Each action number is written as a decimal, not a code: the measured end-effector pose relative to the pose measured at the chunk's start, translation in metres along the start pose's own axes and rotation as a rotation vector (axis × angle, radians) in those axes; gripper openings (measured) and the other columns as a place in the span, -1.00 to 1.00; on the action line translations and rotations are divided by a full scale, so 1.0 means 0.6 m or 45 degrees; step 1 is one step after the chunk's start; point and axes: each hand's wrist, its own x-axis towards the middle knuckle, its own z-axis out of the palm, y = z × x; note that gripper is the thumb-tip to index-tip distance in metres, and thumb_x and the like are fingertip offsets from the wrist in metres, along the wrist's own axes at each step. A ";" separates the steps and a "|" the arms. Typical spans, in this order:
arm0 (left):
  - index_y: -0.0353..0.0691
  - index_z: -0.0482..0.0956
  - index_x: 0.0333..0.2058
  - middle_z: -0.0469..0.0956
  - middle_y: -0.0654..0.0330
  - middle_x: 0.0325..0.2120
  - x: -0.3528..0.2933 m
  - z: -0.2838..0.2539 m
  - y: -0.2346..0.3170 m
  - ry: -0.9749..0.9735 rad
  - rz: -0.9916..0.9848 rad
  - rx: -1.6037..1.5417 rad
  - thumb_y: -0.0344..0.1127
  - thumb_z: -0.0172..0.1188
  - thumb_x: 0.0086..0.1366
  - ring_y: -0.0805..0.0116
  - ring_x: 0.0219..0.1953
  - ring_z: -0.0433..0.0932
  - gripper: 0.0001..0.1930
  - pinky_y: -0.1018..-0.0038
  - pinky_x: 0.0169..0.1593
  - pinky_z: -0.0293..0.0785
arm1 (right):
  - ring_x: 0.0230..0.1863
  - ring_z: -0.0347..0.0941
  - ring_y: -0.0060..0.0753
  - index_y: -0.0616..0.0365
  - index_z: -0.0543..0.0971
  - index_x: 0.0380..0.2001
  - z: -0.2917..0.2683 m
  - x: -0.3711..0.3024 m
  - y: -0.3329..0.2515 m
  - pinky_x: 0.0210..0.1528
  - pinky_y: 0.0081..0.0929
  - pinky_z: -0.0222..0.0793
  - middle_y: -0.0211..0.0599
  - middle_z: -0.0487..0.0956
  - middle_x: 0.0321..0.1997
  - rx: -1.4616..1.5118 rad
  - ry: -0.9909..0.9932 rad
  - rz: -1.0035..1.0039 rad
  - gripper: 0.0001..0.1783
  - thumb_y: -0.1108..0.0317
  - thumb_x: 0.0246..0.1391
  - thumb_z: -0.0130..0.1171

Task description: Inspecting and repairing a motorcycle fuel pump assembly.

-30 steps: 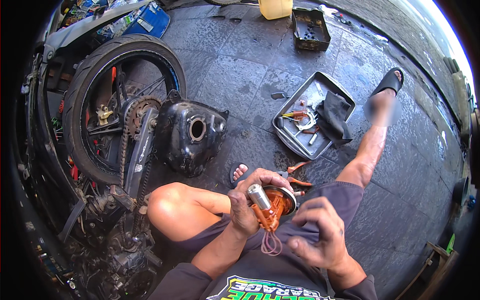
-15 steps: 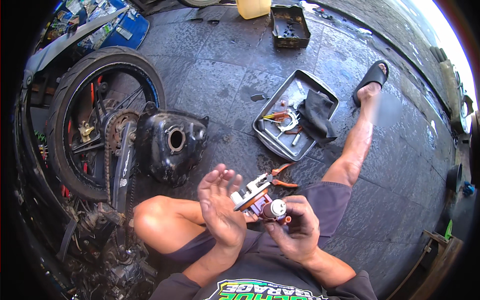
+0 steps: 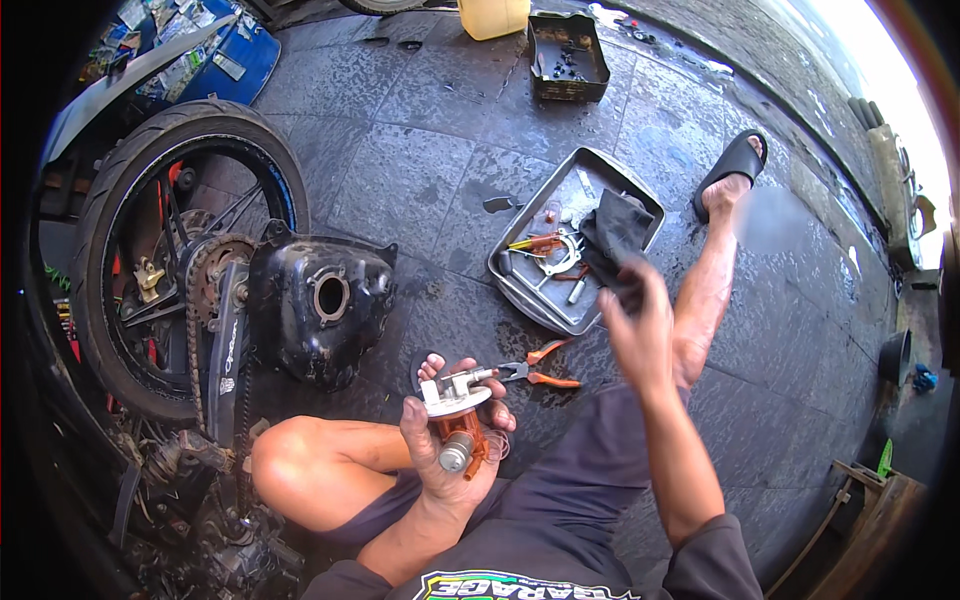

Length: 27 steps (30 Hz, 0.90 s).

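Observation:
My left hand is closed around a motorcycle fuel pump, with an orange body, a white flange on top and a metal cylinder at its lower end. Loose thin wire shows beside it. My right hand, somewhat blurred, is stretched forward with thumb and fingers apart, and nothing shows in it. Its fingertips are over the near right side of a grey tray, by a dark cloth; whether they touch the cloth I cannot tell. A metal gasket ring and small tools lie in that tray.
Orange-handled pliers lie on the floor just beyond the pump. To the left are a black fuel tank with a round hole and a motorcycle wheel. A black box with small parts and a yellow container are farther off.
The pump has passed wholly into my left hand, lower and slightly left, its flange now turned up. My right hand has let go and moved forward and right to the tray.

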 end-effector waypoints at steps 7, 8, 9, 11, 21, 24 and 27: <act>-0.15 0.46 0.15 0.60 -0.04 -0.15 0.012 -0.009 -0.005 0.095 -0.027 0.026 0.38 0.12 0.29 0.18 -0.35 0.63 -0.26 0.30 -0.22 0.57 | 0.34 0.25 0.19 0.12 0.06 0.48 0.058 0.144 0.195 0.33 0.04 0.22 0.18 0.22 0.41 -1.010 -0.390 0.395 0.14 0.16 -0.09 0.48; -0.16 0.45 0.16 0.60 -0.05 -0.14 0.012 -0.012 0.001 0.100 0.006 0.068 0.39 0.10 0.30 0.19 -0.34 0.63 -0.25 0.31 -0.21 0.57 | 0.34 0.24 0.18 0.13 0.12 0.45 0.077 0.142 0.193 0.33 0.02 0.21 0.15 0.24 0.39 -1.033 -0.186 0.166 0.07 0.24 -0.10 0.44; -0.16 0.45 0.16 0.60 -0.05 -0.14 0.012 -0.018 0.003 0.114 0.023 0.075 0.39 0.10 0.30 0.19 -0.34 0.63 -0.25 0.31 -0.21 0.57 | 0.33 0.23 0.16 0.13 0.17 0.43 0.094 0.142 0.180 0.33 0.00 0.19 0.12 0.27 0.37 -1.045 0.014 -0.059 0.02 0.32 -0.11 0.40; -0.16 0.43 0.18 0.60 -0.04 -0.12 0.017 -0.027 0.000 0.191 0.041 0.060 0.39 0.09 0.30 0.20 -0.33 0.62 -0.24 0.32 -0.22 0.57 | 0.28 0.28 0.06 0.13 0.37 0.28 0.128 0.146 0.161 0.27 -0.06 0.23 -0.02 0.38 0.27 -0.840 -0.135 -0.410 -0.24 0.46 -0.09 0.25; -0.20 0.37 0.23 0.57 -0.06 -0.08 0.041 -0.016 -0.011 0.259 0.022 0.132 0.37 0.06 0.34 0.25 -0.34 0.59 -0.22 0.36 -0.23 0.56 | 0.21 0.43 -0.03 0.13 0.60 -0.14 0.232 0.196 0.190 0.14 -0.18 0.32 -0.15 0.62 -0.03 -1.241 -0.730 -0.733 -0.75 0.31 0.15 0.08; -0.21 0.38 0.22 0.58 -0.06 -0.09 0.039 -0.017 -0.008 0.265 0.034 0.073 0.35 0.06 0.34 0.27 -0.34 0.59 -0.24 0.37 -0.23 0.54 | 0.05 0.50 0.00 0.21 0.52 -0.03 0.185 0.202 0.141 0.07 -0.17 0.41 -0.05 0.61 0.00 -1.015 -0.702 -0.454 -0.51 0.28 -0.08 0.30; -0.21 0.38 0.21 0.58 -0.05 -0.10 0.039 -0.019 -0.004 0.202 0.070 0.112 0.34 0.06 0.36 0.30 -0.34 0.58 -0.26 0.38 -0.24 0.53 | -0.06 0.57 0.10 0.35 0.46 0.06 0.134 0.186 0.094 0.03 -0.10 0.47 0.05 0.64 -0.12 -0.404 -0.623 -0.036 -0.35 0.28 -0.12 0.35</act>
